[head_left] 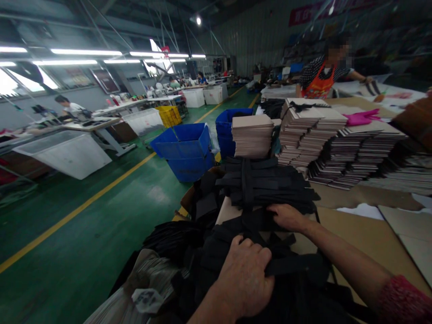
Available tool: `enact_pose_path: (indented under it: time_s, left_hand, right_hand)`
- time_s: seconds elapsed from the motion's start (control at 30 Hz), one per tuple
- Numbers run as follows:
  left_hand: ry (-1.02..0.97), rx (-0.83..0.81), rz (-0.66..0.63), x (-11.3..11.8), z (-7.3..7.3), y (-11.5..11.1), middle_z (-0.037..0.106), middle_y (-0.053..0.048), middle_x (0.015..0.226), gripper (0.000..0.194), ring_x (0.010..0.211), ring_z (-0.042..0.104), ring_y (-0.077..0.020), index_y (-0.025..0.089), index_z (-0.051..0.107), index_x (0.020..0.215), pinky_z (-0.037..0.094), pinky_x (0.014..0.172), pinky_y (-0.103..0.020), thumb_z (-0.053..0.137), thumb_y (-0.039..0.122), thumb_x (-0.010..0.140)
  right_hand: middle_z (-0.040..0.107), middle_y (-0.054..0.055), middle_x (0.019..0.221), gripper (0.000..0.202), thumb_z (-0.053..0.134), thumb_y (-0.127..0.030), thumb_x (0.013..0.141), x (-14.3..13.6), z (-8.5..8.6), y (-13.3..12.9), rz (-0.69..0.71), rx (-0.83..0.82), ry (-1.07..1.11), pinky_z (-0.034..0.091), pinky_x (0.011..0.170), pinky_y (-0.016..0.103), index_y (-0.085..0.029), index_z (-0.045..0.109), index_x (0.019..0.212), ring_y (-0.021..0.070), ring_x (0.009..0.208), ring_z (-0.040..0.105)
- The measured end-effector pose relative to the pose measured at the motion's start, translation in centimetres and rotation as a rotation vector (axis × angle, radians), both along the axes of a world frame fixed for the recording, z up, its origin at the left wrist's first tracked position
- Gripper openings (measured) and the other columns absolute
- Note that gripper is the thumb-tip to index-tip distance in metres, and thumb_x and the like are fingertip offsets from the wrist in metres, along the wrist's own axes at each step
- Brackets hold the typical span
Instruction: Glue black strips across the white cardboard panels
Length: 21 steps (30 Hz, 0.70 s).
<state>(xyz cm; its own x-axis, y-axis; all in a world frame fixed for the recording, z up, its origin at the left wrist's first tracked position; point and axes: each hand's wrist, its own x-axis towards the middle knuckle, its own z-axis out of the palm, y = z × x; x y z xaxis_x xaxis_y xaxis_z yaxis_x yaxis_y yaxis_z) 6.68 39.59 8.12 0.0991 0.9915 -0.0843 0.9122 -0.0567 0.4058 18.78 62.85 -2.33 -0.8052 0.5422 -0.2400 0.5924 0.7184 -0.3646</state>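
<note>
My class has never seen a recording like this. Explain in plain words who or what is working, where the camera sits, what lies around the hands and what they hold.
There is no robot here: a person works with two bare hands. The single picture comes from a camera worn on that person's head, looking forward and down.

The left hand, nearest us, is closed on black strips that look like fabric. The right hand, farther forward, has its fingers among more of them; its grip is partly hidden.

Beyond lie stacked flat pieces, with a bright pink item on top of one stack. Brown board lies to the right. Blue bins stand on the green floor, and another person works behind the stacks.
</note>
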Motion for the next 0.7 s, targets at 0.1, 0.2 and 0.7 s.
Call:
enact_pose_path:
  time_s: [0.1, 0.2, 0.7]
  left_hand:
    - [0.003, 0.009, 0.004, 0.0, 0.0, 0.0, 0.068, -0.003, 0.095, 0.012, 0.096, 0.058, -0.0236, 0.022, 0.060, 0.091, 0.034, 0.102, -0.049, 0.055, 0.031, 0.086]
    - [0.003, 0.011, 0.002, 0.0, -0.1, 0.0, 0.067, -0.002, 0.094, 0.010, 0.096, 0.058, -0.0231, 0.023, 0.060, 0.090, 0.034, 0.102, -0.049, 0.055, 0.030, 0.085]
    - [0.005, -0.030, 0.002, 0.3, 0.5, 0.1, 0.066, -0.002, 0.095, 0.011, 0.097, 0.056, -0.0224, 0.023, 0.060, 0.093, 0.031, 0.104, -0.050, 0.051, 0.027, 0.087]
  right_hand:
    - [0.046, 0.014, 0.147, 0.073, 0.055, -0.023, 0.069, 0.7, -0.5, -0.3, 0.109, 0.021, -0.021, 0.033, 0.110, 0.030, -0.008, 0.048, 0.141, 0.0233, 0.132, 0.045]
    - [0.037, 0.018, 0.152, 0.087, 0.061, -0.022, 0.061, 0.7, -0.6, -0.8, 0.168, 0.065, -0.054, 0.032, 0.112, 0.037, -0.004, 0.040, 0.144, 0.0295, 0.135, 0.039]
    - [0.058, 0.021, 0.123, 0.064, 0.068, -0.013, 0.056, -2.9, 2.3, -2.2, 0.131, 0.154, -0.234, 0.044, 0.095, 0.047, -0.011, 0.059, 0.120, 0.0352, 0.117, 0.052]
